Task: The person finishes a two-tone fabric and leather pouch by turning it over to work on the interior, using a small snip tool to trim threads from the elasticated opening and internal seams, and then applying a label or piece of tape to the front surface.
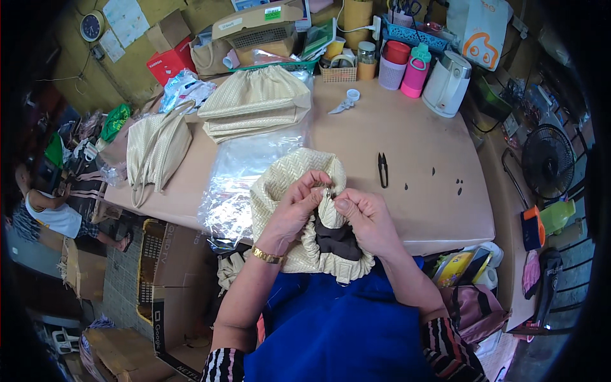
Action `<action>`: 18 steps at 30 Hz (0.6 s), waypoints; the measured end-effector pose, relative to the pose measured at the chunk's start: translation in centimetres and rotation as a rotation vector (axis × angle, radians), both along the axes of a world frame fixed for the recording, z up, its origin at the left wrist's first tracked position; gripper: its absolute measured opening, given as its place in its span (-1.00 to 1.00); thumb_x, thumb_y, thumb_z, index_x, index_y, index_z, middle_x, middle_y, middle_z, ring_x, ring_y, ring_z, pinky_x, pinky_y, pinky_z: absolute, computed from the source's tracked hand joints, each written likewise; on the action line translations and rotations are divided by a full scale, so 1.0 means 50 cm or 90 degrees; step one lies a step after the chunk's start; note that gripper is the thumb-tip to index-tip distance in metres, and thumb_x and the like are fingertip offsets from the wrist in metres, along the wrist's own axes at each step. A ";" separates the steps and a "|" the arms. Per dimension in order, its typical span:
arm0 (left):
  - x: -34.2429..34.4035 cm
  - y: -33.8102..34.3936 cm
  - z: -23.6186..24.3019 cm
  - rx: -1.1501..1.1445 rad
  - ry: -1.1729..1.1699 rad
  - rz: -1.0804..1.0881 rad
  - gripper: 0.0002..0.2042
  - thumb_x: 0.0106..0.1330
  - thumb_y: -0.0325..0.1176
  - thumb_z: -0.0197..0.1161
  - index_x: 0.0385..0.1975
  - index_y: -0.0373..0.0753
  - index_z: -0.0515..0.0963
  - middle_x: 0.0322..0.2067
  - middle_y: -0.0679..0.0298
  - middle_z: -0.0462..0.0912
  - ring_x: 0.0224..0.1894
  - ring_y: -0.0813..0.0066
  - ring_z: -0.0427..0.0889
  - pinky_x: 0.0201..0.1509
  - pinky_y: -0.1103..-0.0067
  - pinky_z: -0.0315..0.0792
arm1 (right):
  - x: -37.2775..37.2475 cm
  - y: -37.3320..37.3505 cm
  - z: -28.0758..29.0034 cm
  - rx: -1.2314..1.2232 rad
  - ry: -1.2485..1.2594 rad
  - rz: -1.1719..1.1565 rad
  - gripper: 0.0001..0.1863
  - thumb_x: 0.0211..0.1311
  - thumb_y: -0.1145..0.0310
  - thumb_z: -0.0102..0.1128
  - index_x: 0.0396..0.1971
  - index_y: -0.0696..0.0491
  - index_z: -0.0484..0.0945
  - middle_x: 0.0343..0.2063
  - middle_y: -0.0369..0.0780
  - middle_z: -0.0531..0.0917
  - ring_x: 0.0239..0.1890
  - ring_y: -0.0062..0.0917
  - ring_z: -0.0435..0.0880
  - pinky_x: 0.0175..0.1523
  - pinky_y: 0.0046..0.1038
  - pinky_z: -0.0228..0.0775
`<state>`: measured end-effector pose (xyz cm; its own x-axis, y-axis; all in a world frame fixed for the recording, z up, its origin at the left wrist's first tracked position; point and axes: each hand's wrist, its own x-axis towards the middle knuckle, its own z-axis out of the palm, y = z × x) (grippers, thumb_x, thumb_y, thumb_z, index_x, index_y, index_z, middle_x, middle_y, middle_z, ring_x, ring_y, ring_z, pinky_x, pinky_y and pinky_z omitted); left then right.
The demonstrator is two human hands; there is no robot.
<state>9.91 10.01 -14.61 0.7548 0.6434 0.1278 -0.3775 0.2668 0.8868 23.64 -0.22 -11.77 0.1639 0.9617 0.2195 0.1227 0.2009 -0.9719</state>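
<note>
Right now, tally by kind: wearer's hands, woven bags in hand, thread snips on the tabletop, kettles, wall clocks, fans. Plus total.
Wearer's hands: 2 (left hand, right hand)
Held cream woven bag: 1
Black thread snips: 1
White electric kettle: 1
Wall clock: 1
Black fan: 1
Total: 7

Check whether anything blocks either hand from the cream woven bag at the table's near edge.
Nothing visible: the left hand and right hand both pinch the cream woven bag; the black thread snips lie apart, to its right.

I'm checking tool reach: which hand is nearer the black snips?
Right: the right hand is below and slightly left of the black snips in view; the left hand is farther left.
</note>
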 end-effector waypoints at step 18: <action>-0.009 -0.016 -0.017 -0.139 -0.022 -0.086 -0.75 0.38 -0.20 0.17 -0.14 -0.26 0.48 -0.28 0.42 0.51 -0.21 0.71 0.45 -0.08 0.71 0.35 | 0.047 0.014 -0.022 -0.086 -0.042 0.031 -0.62 0.40 0.25 0.07 -0.57 0.20 0.49 -0.74 -0.43 0.24 -0.61 -0.77 0.14 -0.56 -0.54 0.01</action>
<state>9.44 9.19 -15.48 0.8330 0.5527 0.0245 -0.3550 0.5000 0.7899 25.97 0.48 -12.87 0.1059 0.9896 0.0968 0.1810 0.0766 -0.9805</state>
